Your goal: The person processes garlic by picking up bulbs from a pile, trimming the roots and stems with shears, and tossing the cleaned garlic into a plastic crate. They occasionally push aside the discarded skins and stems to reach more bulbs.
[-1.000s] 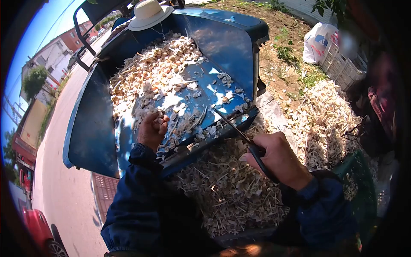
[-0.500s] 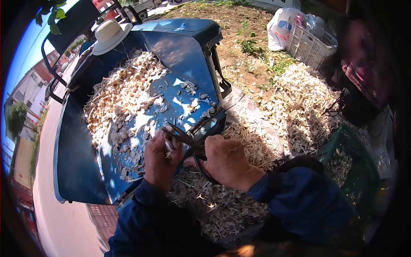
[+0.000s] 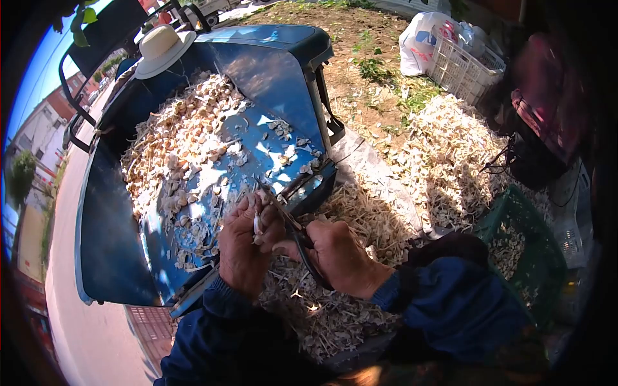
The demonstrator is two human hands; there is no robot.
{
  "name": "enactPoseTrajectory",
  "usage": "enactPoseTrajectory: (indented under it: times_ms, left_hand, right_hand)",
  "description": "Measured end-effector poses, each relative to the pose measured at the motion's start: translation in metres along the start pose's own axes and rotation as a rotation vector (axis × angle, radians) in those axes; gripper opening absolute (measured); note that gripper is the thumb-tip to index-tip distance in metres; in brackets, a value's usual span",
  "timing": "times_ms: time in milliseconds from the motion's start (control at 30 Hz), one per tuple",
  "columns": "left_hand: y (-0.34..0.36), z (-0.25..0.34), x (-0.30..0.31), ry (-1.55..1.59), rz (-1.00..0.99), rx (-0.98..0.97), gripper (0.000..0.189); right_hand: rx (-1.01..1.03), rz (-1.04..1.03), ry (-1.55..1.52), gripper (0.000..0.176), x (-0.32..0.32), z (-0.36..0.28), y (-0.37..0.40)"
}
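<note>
My left hand (image 3: pixel 246 243) is closed around a garlic bulb (image 3: pixel 258 225), its pale cloves showing between thumb and fingers. In my right hand (image 3: pixel 344 254) is a pair of large dark scissors (image 3: pixel 297 235). The blades are together and point up and left, right beside the bulb. My fingers hide part of the scissor handles. Beyond both hands, a heap of garlic (image 3: pixel 187 135) lies in a blue truck bed (image 3: pixel 106 238), with loose bulbs and skins scattered toward its near edge.
Cut stalks and skins (image 3: pixel 335 315) cover the ground below my hands. A larger pile of stalks (image 3: pixel 450 157) lies at right, near a green crate (image 3: pixel 541 270). Behind it stand a white crate (image 3: pixel 465 71) and a white bag (image 3: pixel 417 45). A straw hat (image 3: pixel 161 51) rests on the bed's rim.
The scissor blades, apart before, have come together beside the garlic bulb. My right hand has turned slightly and sits a little lower.
</note>
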State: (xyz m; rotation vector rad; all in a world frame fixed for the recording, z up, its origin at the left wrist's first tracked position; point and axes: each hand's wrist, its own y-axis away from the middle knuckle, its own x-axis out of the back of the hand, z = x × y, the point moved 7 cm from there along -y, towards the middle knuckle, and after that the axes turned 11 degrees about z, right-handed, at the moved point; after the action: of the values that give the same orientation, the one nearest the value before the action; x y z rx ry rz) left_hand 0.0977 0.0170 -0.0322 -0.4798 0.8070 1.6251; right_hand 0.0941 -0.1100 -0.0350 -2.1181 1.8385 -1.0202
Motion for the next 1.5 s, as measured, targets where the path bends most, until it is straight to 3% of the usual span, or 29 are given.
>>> enactPoseTrajectory:
  times_ms: [33,100,133,200,367,433,500,567,667,700,767,800,867,900,933,1000,1067,1133,1167,1233,1267,1300,1367,1467,1500]
  left_hand:
    - [-0.001,0.0,0.002,0.004,0.003,-0.001,0.01]
    - [-0.004,-0.004,0.014,0.106,0.058,0.075,0.013]
    - [-0.004,-0.002,0.019,0.108,0.069,0.063,0.013]
    - [-0.002,-0.009,0.031,0.085,0.112,0.214,0.018]
    - [-0.004,0.005,0.103,0.072,0.212,0.194,0.019]
    - [-0.005,0.04,0.161,-0.05,0.576,-0.017,0.021]
    - [-0.003,0.097,0.206,-0.277,0.737,-0.321,0.012]
    - [0.0,0.155,0.233,-0.764,0.865,-0.618,0.018]
    - [-0.022,0.191,0.256,-1.518,0.811,-0.806,0.015]
    - [-0.03,0.188,0.268,-1.517,0.805,-0.801,0.015]
    - [-0.037,0.161,0.238,-2.111,0.34,-1.38,0.021]
    - [-0.041,0.158,0.23,-2.104,0.338,-1.381,0.021]
    - [-0.062,0.156,0.225,-2.109,0.515,-0.962,0.011]
    - [-0.071,0.156,0.231,-2.144,0.527,-0.865,0.015]
    - [-0.074,0.157,0.232,-2.141,0.523,-0.867,0.015]
    - [-0.08,0.157,0.245,-2.267,0.587,-0.693,0.016]
    - [-0.074,0.163,0.244,-2.268,0.565,-0.784,0.017]
    - [-0.066,0.17,0.267,-1.49,0.678,-0.42,0.016]
    - [-0.055,0.17,0.257,-1.498,0.678,-0.423,0.016]
    - [-0.036,0.157,0.22,-1.182,0.37,-0.475,0.014]
    - [-0.033,0.136,0.219,-0.532,0.506,-0.168,0.015]
    - [-0.029,0.126,0.207,-0.458,0.444,-0.121,0.018]
    - [-0.026,0.109,0.182,-0.384,0.372,-0.066,0.022]
    - [-0.022,0.084,0.13,-0.236,0.253,-0.06,0.021]
    - [-0.019,0.078,0.116,-0.262,0.274,-0.092,0.025]
  right_hand:
    - [0.0,-0.005,0.0,0.042,0.002,-0.001,-0.003]
    - [-0.367,-0.24,-0.152,0.053,-0.005,0.014,-0.005]
    - [-0.362,-0.253,-0.159,0.053,0.0,0.006,-0.011]
    - [-0.89,-0.289,-0.604,0.067,0.001,0.007,-0.002]
    - [-1.021,-0.407,-0.585,0.074,0.005,0.022,0.007]
    - [-0.977,-0.426,-0.508,0.074,0.012,0.019,0.008]
    - [-0.934,-0.409,-0.431,0.073,0.017,0.016,0.008]
    - [-0.934,-0.412,-0.422,0.072,0.02,0.014,0.007]
    - [-0.918,-0.386,-0.418,0.072,0.018,0.013,0.006]
    - [-0.908,-0.374,-0.398,0.072,0.017,0.014,0.005]
    - [-0.902,-0.359,-0.371,0.073,0.017,0.015,0.004]
    - [-0.883,-0.409,-0.343,0.072,0.016,0.013,0.002]
    - [-0.869,-0.454,-0.31,0.07,0.015,0.012,0.0]
    - [-0.842,-0.465,-0.317,0.071,0.013,0.009,-0.002]
    - [-0.815,-0.475,-0.325,0.072,0.013,0.007,-0.003]
    - [-0.809,-0.467,-0.32,0.072,0.012,0.007,-0.003]
    - [-0.766,-0.48,-0.308,0.072,0.012,0.003,-0.006]
    - [-0.769,-0.456,-0.327,0.07,0.013,0.003,-0.005]
    - [-0.774,-0.433,-0.345,0.069,0.013,0.003,-0.005]
    - [-0.732,-0.446,-0.306,0.066,0.008,0.009,-0.002]
    - [-0.693,-0.46,-0.255,0.063,0.005,0.013,0.0]
    - [-0.694,-0.452,-0.257,0.063,0.002,0.015,0.001]
    - [-0.427,-0.351,-0.233,0.053,-0.002,0.005,-0.007]
    - [-0.275,-0.318,-0.091,0.049,-0.017,0.02,-0.003]
    - [-0.329,-0.369,-0.049,0.053,-0.014,0.014,-0.005]
